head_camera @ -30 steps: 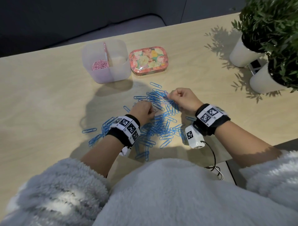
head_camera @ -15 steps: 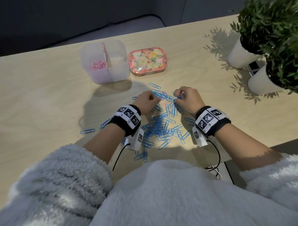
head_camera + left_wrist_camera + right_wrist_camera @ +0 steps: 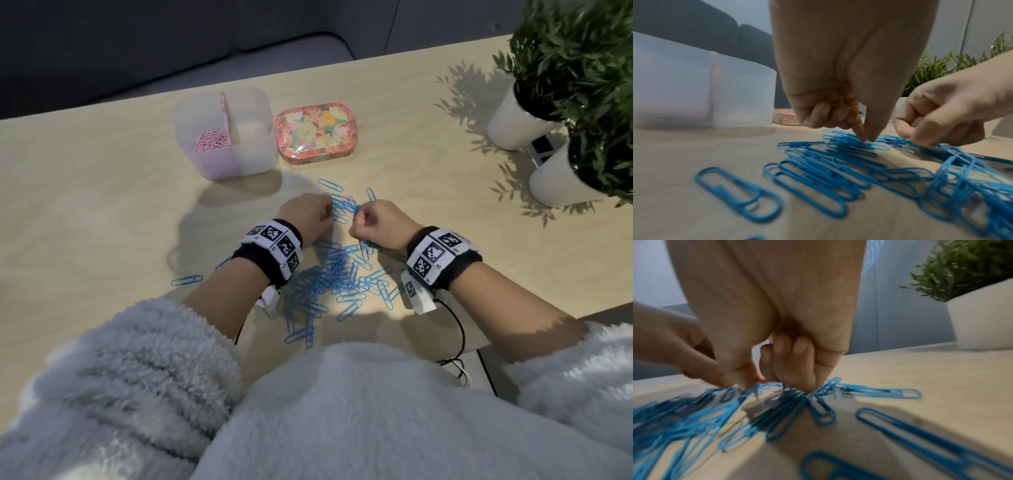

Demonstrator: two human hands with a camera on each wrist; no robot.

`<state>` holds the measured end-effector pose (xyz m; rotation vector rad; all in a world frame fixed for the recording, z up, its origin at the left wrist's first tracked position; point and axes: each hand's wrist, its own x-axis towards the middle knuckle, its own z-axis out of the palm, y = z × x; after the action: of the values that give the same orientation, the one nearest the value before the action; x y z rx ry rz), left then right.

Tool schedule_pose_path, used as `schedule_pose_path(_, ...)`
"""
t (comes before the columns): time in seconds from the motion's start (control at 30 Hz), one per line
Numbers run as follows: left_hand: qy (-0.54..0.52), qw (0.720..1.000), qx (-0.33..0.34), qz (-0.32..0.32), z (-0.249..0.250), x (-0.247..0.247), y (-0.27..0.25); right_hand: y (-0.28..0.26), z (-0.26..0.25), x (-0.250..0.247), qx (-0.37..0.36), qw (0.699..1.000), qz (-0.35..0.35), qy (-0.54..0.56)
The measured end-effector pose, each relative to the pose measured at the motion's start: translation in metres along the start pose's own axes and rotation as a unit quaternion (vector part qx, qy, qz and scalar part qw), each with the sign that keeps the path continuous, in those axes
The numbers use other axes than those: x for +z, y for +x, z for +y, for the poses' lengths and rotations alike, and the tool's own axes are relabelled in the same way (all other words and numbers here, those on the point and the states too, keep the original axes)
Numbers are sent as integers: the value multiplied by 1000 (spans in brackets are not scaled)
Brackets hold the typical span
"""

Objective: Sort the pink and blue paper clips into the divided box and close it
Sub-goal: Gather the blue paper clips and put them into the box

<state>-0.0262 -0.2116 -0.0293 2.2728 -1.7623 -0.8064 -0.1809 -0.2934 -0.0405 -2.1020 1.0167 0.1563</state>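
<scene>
Blue plastic-coated wire paper clips [image 3: 337, 274] lie scattered flat on the pale wooden table [image 3: 102, 212], long axes pointing every way; they look light, slick and prone to tangling, best pinched in small bunches. Left hand [image 3: 306, 214] and right hand [image 3: 380, 224] each pinch clips at the heap's 12 o'clock edge. At 11 o'clock stands the translucent divided plastic box [image 3: 226, 161], pink clips [image 3: 212, 139] in its left compartment.

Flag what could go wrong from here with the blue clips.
Blue clips lie tangled; the right hand grips a bunch, so lifting may drag extras off the table edge. The pink clips fill one compartment of the divided box; a careless drop could mix colours.
</scene>
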Motion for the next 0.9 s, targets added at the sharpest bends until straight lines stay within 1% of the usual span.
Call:
schedule_pose_path(0.07,9,1000,18,-8,8,4,4,-2,8,-6,23,994,50,90)
schedule_pose_path(0.13,26,1000,18,0,10,7,5,-7,14,-13,46,980,90,173)
schedule_pose_path(0.23,47,998,-5,36,4,10,6,-17,19,-21,78,952,106,277)
schedule_pose_path(0.27,54,998,-8,43,3,10,6,-17,21,-22,88,947,104,290)
schedule_pose_path(0.37,36,998,14,58,8,7,8,-15,22,-24,93,948,86,291)
schedule_pose_path(0.43,30,998,22,55,16,8,11,-11,17,-28,109,936,92,323)
schedule_pose_path(0.47,32,998,16,56,19,9,13,-9,13,-30,115,931,97,331)
schedule_pose_path(0.53,30,998,-11,55,21,11,14,-3,5,-32,119,932,101,327)
schedule_pose_path(0.6,19,998,-30,42,19,13,15,7,1,-31,106,944,104,296)
schedule_pose_path(0.67,11,999,-29,24,16,15,14,17,-2,-25,81,963,110,231)
schedule_pose_path(0.73,-1,1000,-12,14,13,15,10,26,-7,-19,58,980,96,163)
schedule_pose_path(0.8,-34,999,2,29,8,12,4,32,-12,-16,51,989,88,105)
schedule_pose_path(0.9,-136,986,-8,93,2,-7,-7,37,-17,-17,54,995,80,38)
